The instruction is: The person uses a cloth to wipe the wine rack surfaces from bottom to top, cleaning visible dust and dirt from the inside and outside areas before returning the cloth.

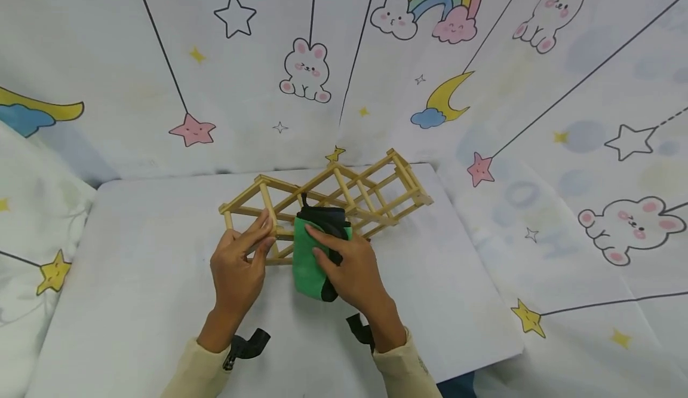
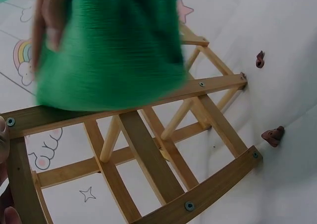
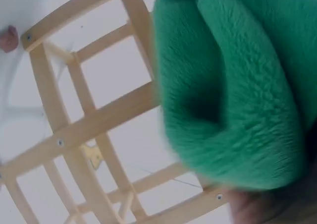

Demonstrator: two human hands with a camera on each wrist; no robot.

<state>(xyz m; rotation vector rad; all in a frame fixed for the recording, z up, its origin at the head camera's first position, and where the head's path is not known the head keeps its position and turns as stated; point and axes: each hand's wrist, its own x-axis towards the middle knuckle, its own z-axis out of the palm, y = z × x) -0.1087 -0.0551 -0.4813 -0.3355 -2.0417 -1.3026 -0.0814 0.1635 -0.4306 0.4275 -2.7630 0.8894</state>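
Note:
A lattice rack of pale wooden slats and rods [image 1: 343, 187] stretches across the back half of the white table. At its left end my left hand [image 1: 239, 266] pinches a slat between thumb and fingers. My right hand [image 1: 355, 269] holds a folded green and black cloth [image 1: 309, 260] against the rack's front, index finger extended over it. Plush pile shows on the green cloth [image 3: 247, 95] in the right wrist view, where it overlaps the slats. In the left wrist view, the blurred cloth [image 2: 114, 60] hangs over a long slat [image 2: 218, 85] fixed with metal screws.
Small reddish-brown pieces [image 2: 273, 136] lie on the white surface beside the rack. The white table [image 1: 134, 302] has its back edge close to a cloth backdrop [image 1: 258, 75] printed with rabbits, stars and a rainbow. Black straps [image 1: 249, 345] hang loose at both wrists.

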